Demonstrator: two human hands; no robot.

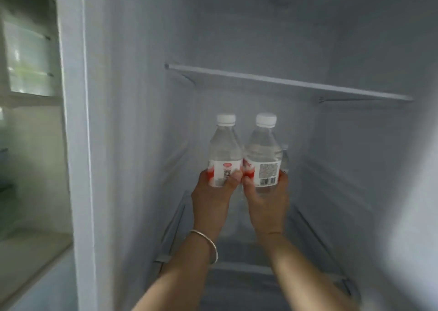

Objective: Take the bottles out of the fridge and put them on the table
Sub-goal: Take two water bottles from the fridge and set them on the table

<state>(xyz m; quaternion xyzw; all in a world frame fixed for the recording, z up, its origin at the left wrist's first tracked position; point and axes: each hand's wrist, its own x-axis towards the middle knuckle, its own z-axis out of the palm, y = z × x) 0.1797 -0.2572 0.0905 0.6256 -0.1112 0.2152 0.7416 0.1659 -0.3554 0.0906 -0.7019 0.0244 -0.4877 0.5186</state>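
Pale fridge walls (132, 121) are enclosing both arms, a thin shelf (284, 82) crossing just above the caps; the left hand (212, 200) is wrapping its fingers (233, 177) round the left bottle (224, 153), the right hand (267, 203) clasping the right bottle (264, 153), both upright, touching, necks pointing at that shelf; a third bottle seems to be peeking behind, and the way back out is looking unobstructed

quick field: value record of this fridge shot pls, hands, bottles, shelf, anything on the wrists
setting: open fridge interior
left hand: gripping left bottle around its label
right hand: gripping right bottle around its label
bottles: clear, white caps, upright, side by side
shelf: above the bottles, bare where visible
left wrist: metal bangle
table: not in view
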